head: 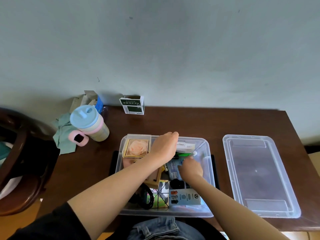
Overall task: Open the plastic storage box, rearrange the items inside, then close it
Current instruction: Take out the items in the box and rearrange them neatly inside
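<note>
Open now, the clear plastic storage box [208,170] sits on the dark wooden counter [173,122] close to the person, and its lid [259,175] lies flat on the counter just to its right. Both hands are down inside the box. The left hand [164,146] reaches over the far side with fingers curled beside a white carton [186,147]; whether it grips anything I cannot tell. The right hand [191,168] is bent over a bluish packet [173,168] in the middle, its fingers hidden, so its grasp is unclear too. A rose picture box [137,147] fills the far left corner. A pastel cup [90,122] stands well to the left.
</note>
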